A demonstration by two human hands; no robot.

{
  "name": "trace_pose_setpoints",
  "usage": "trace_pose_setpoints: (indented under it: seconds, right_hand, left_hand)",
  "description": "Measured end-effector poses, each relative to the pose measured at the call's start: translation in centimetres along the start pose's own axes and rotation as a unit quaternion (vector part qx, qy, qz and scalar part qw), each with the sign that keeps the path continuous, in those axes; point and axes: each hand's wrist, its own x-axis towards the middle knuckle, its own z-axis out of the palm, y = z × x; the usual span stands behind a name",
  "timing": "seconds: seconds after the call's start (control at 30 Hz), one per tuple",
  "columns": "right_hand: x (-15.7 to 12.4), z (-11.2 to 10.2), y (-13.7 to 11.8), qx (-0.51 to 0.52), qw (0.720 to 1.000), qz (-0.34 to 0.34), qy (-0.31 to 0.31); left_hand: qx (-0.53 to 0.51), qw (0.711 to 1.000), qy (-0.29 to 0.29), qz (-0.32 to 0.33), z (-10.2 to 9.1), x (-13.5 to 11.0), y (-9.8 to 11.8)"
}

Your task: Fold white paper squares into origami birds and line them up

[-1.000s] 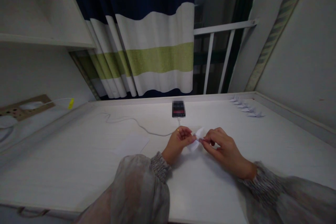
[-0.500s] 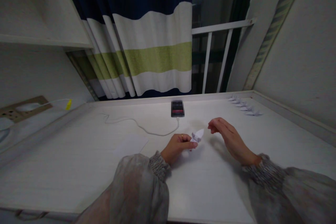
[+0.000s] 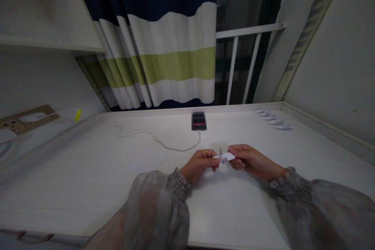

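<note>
Just above the white bench [image 3: 88, 187], you hold one small white folded paper figure [image 3: 224, 158] between both hands. Your left hand [image 3: 200, 163] pinches its left end and your right hand [image 3: 249, 161] its right, fingers pressed together. Its long axis runs left to right, with both hands equally close. At far right sit roughly five tiny white paper folds [image 3: 274, 119].

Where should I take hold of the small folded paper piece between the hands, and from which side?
Probably its middle, from above. The folded paper piece is held level between the left hand and right hand, each pinching one end, so only the centre, with a small upright point, is free. Pinch lightly; it looks thin.
</note>
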Motion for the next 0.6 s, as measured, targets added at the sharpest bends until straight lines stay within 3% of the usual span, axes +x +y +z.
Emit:
trace_pose_setpoints:
  seconds: [0.23,0.37,0.43,0.53,0.6]
  right_hand:
    - [0.07,0.19,0.31,0.021,1.0,-0.004,0.001]
    - [0.28,0.19,0.15,-0.045,0.999,-0.006,0.028]
    - [0.35,0.1,0.01,-0.12,0.988,-0.047,0.086]
    - [0.08,0.03,-0.12,-0.263,0.92,-0.192,0.219]
    - [-0.33,0.23,-0.11,-0.338,0.86,-0.286,0.252]
  left_hand:
    - [-0.021,1.0,-0.006,0.004,-0.09,0.0,-0.1]
    - [-0.018,1.0,-0.002,0.006,-0.31,0.08,-0.11]
    - [-0.013,1.0,0.003,0.006,-0.4,0.14,-0.07]
    - [0.005,1.0,0.019,0.007,-0.46,0.3,-0.08]
    - [0.02,0.999,0.039,0.007,-0.47,0.46,-0.16]
